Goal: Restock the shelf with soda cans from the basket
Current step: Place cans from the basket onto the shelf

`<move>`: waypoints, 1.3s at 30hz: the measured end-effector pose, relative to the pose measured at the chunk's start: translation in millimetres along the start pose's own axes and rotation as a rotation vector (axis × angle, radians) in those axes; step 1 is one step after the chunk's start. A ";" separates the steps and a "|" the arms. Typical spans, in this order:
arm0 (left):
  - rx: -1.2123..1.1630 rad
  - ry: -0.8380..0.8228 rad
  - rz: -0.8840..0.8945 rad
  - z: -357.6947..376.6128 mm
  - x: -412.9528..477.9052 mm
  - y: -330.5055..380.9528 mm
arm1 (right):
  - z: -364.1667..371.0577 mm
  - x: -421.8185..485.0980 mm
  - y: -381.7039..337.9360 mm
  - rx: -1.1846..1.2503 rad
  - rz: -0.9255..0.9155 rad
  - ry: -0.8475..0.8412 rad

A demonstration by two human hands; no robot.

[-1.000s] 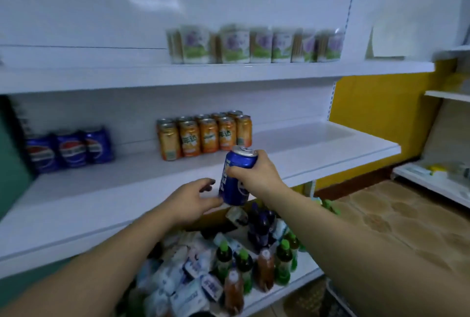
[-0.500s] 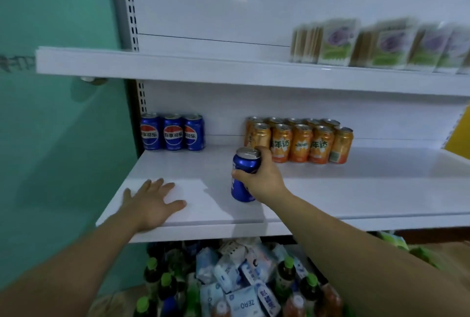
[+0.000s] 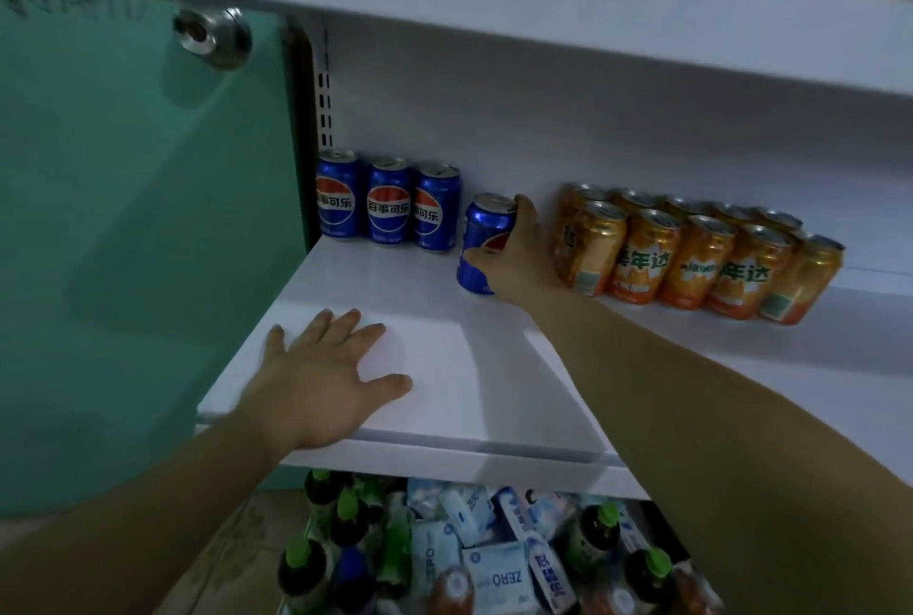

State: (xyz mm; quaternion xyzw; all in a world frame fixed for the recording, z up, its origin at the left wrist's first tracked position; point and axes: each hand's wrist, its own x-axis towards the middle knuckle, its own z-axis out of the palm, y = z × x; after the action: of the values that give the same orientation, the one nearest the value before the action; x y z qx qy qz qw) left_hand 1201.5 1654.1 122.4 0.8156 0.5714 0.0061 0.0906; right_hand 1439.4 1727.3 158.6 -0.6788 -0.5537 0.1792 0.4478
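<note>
Three Pepsi cans (image 3: 390,207) stand in a row at the back-left corner of the shelf (image 3: 469,367), right by the teal glass panel (image 3: 123,219). I've got the left hand (image 3: 321,382) flat on the shelf near its front edge, fingers spread, just bracing.

Next over is a fourth blue Pepsi can (image 3: 477,224), tilted a bit and just beside the row's right end. The right hand (image 3: 518,264) is wrapped round its side. Can't tell if its base is down.

I'd guess it's full, so some weight, stiff walls, slick paint. Grip mid-body, not the top.

Orange soda cans (image 3: 691,259) sit packed two rows deep just right of that hand. Below, a lower level holds green-capped bottles (image 3: 595,535) and white ZERO packs (image 3: 499,575) in a jumble. No basket in view.
</note>
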 end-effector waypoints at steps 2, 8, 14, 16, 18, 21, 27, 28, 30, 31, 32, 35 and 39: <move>0.006 -0.002 -0.001 0.7 0.1 -0.6 | 6.2 14.0 3.8 -0.015 -0.004 0.028; 0.025 -0.039 -0.016 -0.5 1.1 0.5 | 18.6 47.3 9.1 -0.003 0.007 0.068; 0.019 -0.033 -0.019 0.3 0.8 0.7 | 26.6 66.6 11.8 0.011 0.030 0.086; 0.011 -0.036 -0.018 1.4 1.0 -0.1 | 26.1 67.7 9.4 0.003 0.056 0.073; 0.008 -0.040 -0.019 1.4 1.4 -0.7 | 23.7 65.3 3.8 0.017 0.094 0.040; -0.002 -0.024 -0.017 -1.6 1.0 -1.2 | 14.0 45.4 -8.1 -0.018 0.141 -0.032; -0.026 -0.050 -0.009 -7.8 -1.3 0.2 | -59.4 -40.0 -35.1 -0.384 0.000 -0.215; -0.020 -0.061 -0.018 -10.2 -2.1 1.0 | -77.0 -55.5 -35.4 -0.427 -0.015 -0.220; -0.024 -0.081 -0.041 -16.2 -3.6 9.0 | -115.8 -86.6 -32.6 -0.531 -0.035 -0.211; -0.040 -0.095 -0.042 -19.1 -4.0 19.0 | -136.6 -101.4 -29.1 -0.599 -0.037 -0.199; -0.063 -0.108 -0.015 -22.0 -4.5 34.5 | -157.6 -116.1 -24.8 -0.646 -0.018 -0.184; -0.144 -0.137 0.208 -25.6 -12.5 109.5 | -220.5 -161.1 -7.0 -0.734 0.107 -0.143; -0.101 -0.149 0.578 -16.5 -50.7 234.0 | -295.9 -226.0 32.3 -0.746 0.377 -0.051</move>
State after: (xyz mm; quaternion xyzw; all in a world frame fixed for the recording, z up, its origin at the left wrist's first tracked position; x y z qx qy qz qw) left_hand 1399.9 1531.8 179.5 0.9371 0.3065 0.0000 0.1672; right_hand 1604.3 1400.4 233.7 -0.8792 -0.4578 0.0619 0.1167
